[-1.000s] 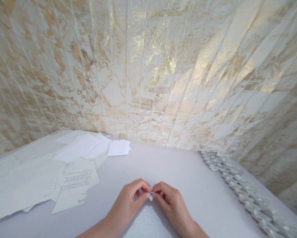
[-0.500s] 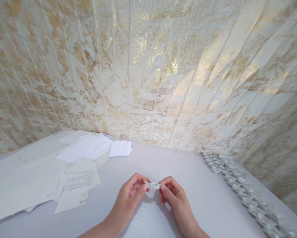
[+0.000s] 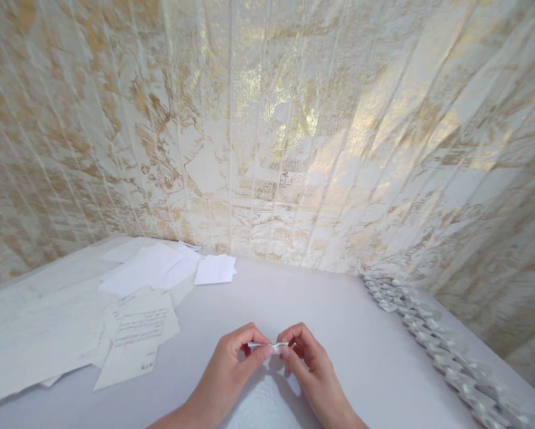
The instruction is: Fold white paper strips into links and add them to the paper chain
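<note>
1. Lying well to the left of the strip, large sheets (image 3: 39, 325) overlap on the table (image 3: 303, 298), flat and apparently unworked.
2. Also left of the strip, but nearer to it, a note (image 3: 136, 342) bears lines of writing; farther back, white papers (image 3: 145, 268) spread loosely, flat too.
3. Beyond the strip and slightly left, small white squares (image 3: 214, 270) sit stacked; they seem cut but not folded.
4. At the strip's left end, the left hand (image 3: 229, 363) pinches it between thumb and fingers.
5. Raised just above the table, the strip (image 3: 279, 345) spans both hands. It looks folded narrow already, its shaping perhaps unfinished; whether it is one piece or two joined is too small to tell.
6. At the strip's right end, the right hand (image 3: 310, 366) has thumb and fingers closed on it.
7. Well right of the strip, a long chain (image 3: 435, 345) of folded pieces appears largely made; the strip is apart from it.
</note>
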A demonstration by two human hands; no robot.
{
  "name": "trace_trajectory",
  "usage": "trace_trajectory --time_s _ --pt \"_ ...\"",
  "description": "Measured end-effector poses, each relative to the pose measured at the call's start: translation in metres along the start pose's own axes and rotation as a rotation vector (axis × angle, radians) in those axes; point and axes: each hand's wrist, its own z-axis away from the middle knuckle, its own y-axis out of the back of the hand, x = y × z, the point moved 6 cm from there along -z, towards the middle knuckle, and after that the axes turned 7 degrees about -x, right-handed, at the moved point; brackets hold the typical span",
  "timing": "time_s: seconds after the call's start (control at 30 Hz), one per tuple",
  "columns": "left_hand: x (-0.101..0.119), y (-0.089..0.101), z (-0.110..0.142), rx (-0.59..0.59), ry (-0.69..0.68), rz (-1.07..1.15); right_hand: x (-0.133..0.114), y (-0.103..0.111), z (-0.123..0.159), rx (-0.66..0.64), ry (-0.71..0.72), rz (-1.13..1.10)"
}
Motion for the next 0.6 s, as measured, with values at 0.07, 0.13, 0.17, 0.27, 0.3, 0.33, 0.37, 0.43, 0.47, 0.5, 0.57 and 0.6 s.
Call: trace_trajectory --time_s 0.07,0.13,0.17,0.27,0.3,0.33,0.37,0.43,0.47,0.5,0.57,0.6 --pt "0.001 0.0 0.001 0.005 0.01 -0.03 0.0 -0.003 0.0 -0.033 -0.023 0.042" --pt "0.003 -0.001 0.004 -0.002 0.015 -0.052 0.0 -0.005 0.001 -0.047 -0.052 0.085" --pt "0.004 -0.003 0.005 -0.01 0.017 -0.055 -0.001 -0.005 0.001 -0.047 -0.06 0.097" --pt "0.007 -0.005 0.007 -0.027 0.025 -0.042 -0.005 -0.005 0.003 -0.038 -0.037 0.116" --pt "0.006 -0.006 0.007 -0.028 0.029 -0.037 -0.006 -0.004 0.003 -0.036 -0.023 0.126" --pt "0.005 -0.006 0.007 -0.029 0.033 -0.028 -0.007 -0.003 0.003 -0.034 -0.009 0.137" --pt "0.004 -0.006 0.006 -0.033 0.036 -0.018 -0.008 -0.002 0.003 -0.03 0.0 0.149" --pt "0.002 -0.007 0.005 -0.049 0.028 0.018 -0.006 0.002 0.002 -0.014 0.004 0.178" --pt "0.001 -0.006 0.005 -0.054 0.022 0.044 -0.005 0.004 0.002 -0.002 0.003 0.199" --pt "0.0 -0.006 0.004 -0.056 0.018 0.073 -0.004 0.006 0.001 0.012 0.001 0.225" --pt "-0.003 -0.006 0.003 -0.048 0.025 0.116 -0.001 0.009 0.0 0.031 -0.005 0.282" --pt "-0.005 -0.006 0.003 -0.045 0.036 0.126 0.0 0.009 0.0 0.026 -0.009 0.307"
